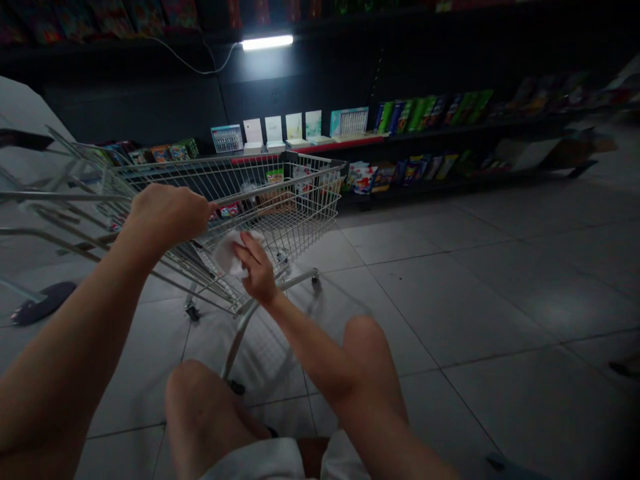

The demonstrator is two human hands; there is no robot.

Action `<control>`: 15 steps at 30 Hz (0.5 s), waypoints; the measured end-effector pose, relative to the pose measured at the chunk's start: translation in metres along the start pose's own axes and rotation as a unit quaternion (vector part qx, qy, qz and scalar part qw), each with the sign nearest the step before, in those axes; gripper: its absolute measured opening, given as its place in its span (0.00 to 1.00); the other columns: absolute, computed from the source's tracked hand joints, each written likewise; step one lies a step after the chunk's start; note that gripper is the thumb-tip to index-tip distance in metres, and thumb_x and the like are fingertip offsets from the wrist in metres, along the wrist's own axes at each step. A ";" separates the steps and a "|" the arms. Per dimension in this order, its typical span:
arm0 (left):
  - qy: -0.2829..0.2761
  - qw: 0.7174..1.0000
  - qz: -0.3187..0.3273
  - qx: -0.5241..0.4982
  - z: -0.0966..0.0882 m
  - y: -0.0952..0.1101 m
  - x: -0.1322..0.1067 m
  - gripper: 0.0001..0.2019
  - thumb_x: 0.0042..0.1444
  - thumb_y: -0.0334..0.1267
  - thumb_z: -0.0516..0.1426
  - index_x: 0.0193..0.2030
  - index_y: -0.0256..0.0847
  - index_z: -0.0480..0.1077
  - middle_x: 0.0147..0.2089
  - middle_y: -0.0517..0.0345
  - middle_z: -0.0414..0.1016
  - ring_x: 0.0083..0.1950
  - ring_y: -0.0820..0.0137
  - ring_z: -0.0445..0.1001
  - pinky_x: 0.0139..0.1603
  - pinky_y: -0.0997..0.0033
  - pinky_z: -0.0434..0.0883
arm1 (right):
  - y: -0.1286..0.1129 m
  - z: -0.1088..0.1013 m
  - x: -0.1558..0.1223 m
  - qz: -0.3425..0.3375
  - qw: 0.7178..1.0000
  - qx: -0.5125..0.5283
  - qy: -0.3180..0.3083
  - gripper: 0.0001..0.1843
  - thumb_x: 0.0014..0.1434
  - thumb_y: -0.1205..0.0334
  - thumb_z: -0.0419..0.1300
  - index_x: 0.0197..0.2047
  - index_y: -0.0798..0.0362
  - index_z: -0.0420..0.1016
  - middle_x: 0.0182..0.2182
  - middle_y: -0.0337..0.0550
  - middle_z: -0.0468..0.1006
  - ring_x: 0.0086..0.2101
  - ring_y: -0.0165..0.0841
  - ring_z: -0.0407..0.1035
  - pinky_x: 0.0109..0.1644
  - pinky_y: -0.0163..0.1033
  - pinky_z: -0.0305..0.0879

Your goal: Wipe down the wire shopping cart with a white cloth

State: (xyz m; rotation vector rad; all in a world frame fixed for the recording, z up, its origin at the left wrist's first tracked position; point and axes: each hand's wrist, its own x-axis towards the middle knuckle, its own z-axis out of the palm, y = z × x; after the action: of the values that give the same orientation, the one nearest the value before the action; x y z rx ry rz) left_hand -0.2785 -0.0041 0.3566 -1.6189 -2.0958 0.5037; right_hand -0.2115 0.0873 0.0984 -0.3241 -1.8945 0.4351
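Note:
A metal wire shopping cart (313, 227) stands side-on before my knees. My left hand (167, 212) is wrapped over the top rail on its near side, the fingertips mostly hidden. Lower down, my right hand (257, 267) presses a white cloth (226, 255) against the wire side of the basket. The cloth is thin and crumpled; whether it is fabric or paper I cannot tell. Part of it lies behind my fingers.
Dark shelves (305, 77) behind the cart carry books, boxes and bagged goods under a lit tube lamp (267, 43). A dark round base (43, 303) sits on the tiled floor (480, 287) at left. Cart wheels (192, 311) rest near my legs.

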 end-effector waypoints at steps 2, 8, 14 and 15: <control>0.003 1.000 0.000 0.002 0.001 0.000 -0.005 0.34 0.68 0.49 0.36 0.45 0.27 0.78 0.42 0.27 0.80 0.46 0.40 0.79 0.41 0.40 0.74 | -0.013 0.001 0.034 -0.053 0.999 0.003 0.012 0.28 0.64 0.68 0.50 0.66 0.48 0.65 0.70 0.39 0.55 0.72 0.35 0.43 0.76 0.47 0.48; 0.003 1.000 0.014 0.011 0.000 -0.001 -0.019 0.32 0.68 0.48 0.38 0.43 0.27 0.78 0.39 0.28 0.80 0.45 0.38 0.80 0.39 0.40 0.75 | 0.038 0.025 -0.038 -0.027 0.998 -0.003 -0.061 0.19 0.67 0.65 0.50 0.55 0.50 0.77 0.61 0.46 0.72 0.69 0.32 0.53 0.74 0.48 0.54; -0.022 0.999 0.008 0.029 0.004 -0.010 -0.026 0.31 0.68 0.48 0.37 0.43 0.31 0.78 0.38 0.33 0.81 0.43 0.45 0.81 0.39 0.44 0.76 | 0.065 -0.012 -0.103 -0.018 0.998 0.003 -0.053 0.14 0.64 0.63 0.54 0.42 0.54 0.82 0.46 0.50 0.81 0.50 0.34 0.74 0.56 0.43 0.74; -0.017 0.999 0.011 0.029 0.006 -0.011 -0.027 0.31 0.68 0.47 0.37 0.43 0.31 0.78 0.37 0.33 0.81 0.42 0.44 0.81 0.38 0.44 0.76 | 0.056 -0.024 -0.088 -0.010 1.000 -0.001 -0.025 0.15 0.64 0.62 0.53 0.44 0.54 0.81 0.47 0.51 0.80 0.49 0.35 0.74 0.56 0.44 0.74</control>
State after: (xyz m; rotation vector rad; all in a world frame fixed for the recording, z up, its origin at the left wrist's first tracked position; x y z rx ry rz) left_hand -0.2852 -0.0330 0.3545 -1.6128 -2.0703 0.5972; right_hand -0.1569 0.1034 0.0076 -0.2986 -1.9452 0.4320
